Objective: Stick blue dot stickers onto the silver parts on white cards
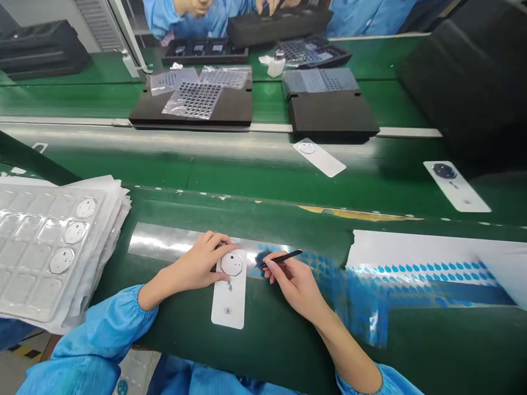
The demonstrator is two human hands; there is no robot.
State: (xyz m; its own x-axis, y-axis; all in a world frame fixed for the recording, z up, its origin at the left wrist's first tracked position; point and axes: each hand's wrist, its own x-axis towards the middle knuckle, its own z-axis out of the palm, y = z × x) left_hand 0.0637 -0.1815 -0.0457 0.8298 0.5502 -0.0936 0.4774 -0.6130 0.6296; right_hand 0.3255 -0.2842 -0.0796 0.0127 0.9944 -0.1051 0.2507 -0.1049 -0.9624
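Note:
My left hand [206,260] grips the upper left edge of a white card [228,307] on the green bench. The card carries a round white disc [231,264] with small dark marks, and dark print lies below it. My right hand [290,277] is closed around black tweezers [284,257], held low and nearly level. Their tips point left towards the card, just right of it, over a clear strip with blue dots [321,263]. Whether the tips hold anything is too small to tell. A dark patch shows beside the tips.
On the left, a clear compartment tray [31,249] with several white discs rests on stacked sheets. Blue drop-shaped stickers [428,269] lie on white backing at right. Beyond are a white card [320,157], another white card [457,186], black boxes [333,112] and co-workers' hands.

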